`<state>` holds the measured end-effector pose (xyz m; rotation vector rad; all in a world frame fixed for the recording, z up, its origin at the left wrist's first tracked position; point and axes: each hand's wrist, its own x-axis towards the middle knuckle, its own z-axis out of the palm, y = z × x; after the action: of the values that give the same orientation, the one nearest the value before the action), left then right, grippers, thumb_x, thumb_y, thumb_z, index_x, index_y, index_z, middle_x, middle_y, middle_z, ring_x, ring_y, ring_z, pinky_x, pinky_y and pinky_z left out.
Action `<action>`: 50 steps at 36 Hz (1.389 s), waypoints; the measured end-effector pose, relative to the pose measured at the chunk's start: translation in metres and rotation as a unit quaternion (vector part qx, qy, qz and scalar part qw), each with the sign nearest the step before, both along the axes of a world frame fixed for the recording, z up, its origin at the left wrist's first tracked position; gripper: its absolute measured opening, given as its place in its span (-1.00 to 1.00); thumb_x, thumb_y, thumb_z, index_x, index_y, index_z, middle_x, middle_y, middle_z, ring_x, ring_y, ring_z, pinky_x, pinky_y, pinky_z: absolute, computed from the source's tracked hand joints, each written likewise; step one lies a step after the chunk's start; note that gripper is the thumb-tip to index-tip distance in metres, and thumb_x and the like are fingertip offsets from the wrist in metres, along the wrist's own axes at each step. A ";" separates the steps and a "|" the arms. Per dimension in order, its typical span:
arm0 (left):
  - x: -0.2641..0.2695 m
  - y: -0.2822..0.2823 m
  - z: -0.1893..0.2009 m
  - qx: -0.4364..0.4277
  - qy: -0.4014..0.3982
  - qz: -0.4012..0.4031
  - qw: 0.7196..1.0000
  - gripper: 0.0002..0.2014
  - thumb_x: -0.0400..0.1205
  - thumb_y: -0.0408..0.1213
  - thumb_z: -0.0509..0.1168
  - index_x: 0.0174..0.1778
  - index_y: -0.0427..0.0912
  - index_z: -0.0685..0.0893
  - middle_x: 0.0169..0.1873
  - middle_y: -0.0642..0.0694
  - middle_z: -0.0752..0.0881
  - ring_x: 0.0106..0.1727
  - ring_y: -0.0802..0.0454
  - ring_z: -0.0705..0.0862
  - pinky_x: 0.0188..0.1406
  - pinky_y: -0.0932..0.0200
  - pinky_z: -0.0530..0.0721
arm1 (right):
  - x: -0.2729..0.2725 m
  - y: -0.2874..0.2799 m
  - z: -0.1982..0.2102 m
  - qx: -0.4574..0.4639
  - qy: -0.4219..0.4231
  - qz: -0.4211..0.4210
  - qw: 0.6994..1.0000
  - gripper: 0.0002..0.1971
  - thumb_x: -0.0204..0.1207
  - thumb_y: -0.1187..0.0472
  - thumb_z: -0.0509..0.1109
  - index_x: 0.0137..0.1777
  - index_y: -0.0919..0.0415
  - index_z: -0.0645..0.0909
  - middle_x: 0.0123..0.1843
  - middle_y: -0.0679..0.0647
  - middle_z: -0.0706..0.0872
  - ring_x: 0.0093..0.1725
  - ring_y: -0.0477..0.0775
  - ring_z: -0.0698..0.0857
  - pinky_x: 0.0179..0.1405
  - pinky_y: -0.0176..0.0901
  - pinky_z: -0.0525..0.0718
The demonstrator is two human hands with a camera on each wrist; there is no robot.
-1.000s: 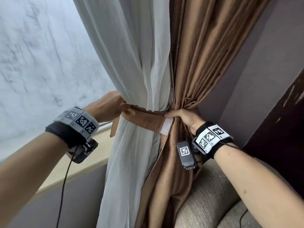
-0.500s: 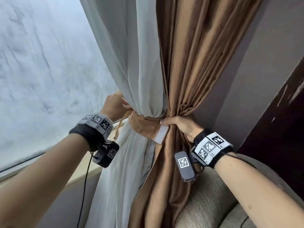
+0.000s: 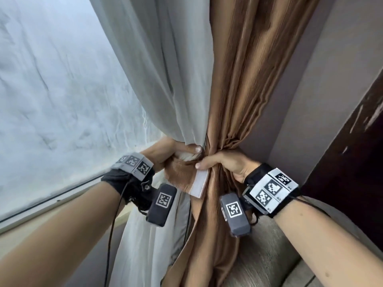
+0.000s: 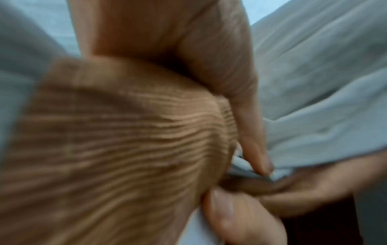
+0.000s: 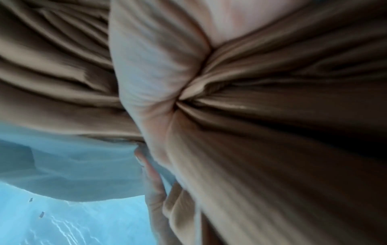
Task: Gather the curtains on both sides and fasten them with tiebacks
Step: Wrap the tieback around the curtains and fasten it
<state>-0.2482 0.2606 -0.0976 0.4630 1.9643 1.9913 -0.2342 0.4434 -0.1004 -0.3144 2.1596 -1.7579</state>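
Left hand (image 3: 165,154) now brought round, meeting right hand (image 3: 223,164) at front of gathered curtains (image 3: 207,100); both clamped on brown tieback (image 3: 182,179) ends. White fastener strip (image 3: 200,183) unjoined; fastening looks imminent.

thin pale grey cloth curtain (image 3: 165,79): matt, soft folds. brown ribbed cloth curtain (image 3: 248,79): slight sheen, fine lengthwise ridges. brown ribbed cloth tieback (image 3: 182,175), white fuzzy fastening strip (image 3: 200,184) at its end. coarse grey-beige woven upholstery (image 3: 267,257), rough.
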 end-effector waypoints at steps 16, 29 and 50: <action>-0.014 -0.002 0.000 0.048 -0.078 -0.050 0.995 -0.70 0.24 -0.42 0.47 -0.10 -0.27 0.82 -0.08 -0.29 0.80 -0.09 -0.16 0.79 -0.02 0.01 0.76 | -0.016 -0.014 -0.015 0.087 0.130 -0.047 0.987 -0.33 -0.18 -0.16 0.66 0.03 0.01 0.78 0.09 -0.17 0.80 0.17 -0.12 0.72 0.35 -0.05 0.60; -0.012 -0.002 0.003 0.009 -0.072 -0.044 0.996 -0.68 0.31 -0.43 0.40 0.00 -0.30 0.75 -0.05 -0.28 0.79 -0.05 -0.15 0.78 -0.04 0.05 0.78 | -0.019 -0.003 -0.005 0.141 0.149 0.004 0.979 -0.32 -0.06 -0.19 0.69 0.14 -0.07 0.72 0.15 -0.20 0.77 0.24 -0.15 0.67 0.44 -0.07 0.52; 0.027 0.053 0.027 -0.210 0.146 0.397 0.882 0.44 -0.13 0.37 0.62 0.54 -0.28 0.08 0.28 -0.17 0.36 0.37 -0.16 0.47 0.43 -0.08 0.54 | 0.011 -0.020 0.019 0.384 0.312 -0.027 0.868 -0.04 0.42 -0.17 0.49 0.69 0.17 0.09 0.69 0.11 0.23 0.68 0.06 0.17 0.61 -0.27 0.01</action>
<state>-0.2208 0.3137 -0.0708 -0.2205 3.0393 1.8367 -0.2232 0.4229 -0.0818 -0.6674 3.1246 -0.7056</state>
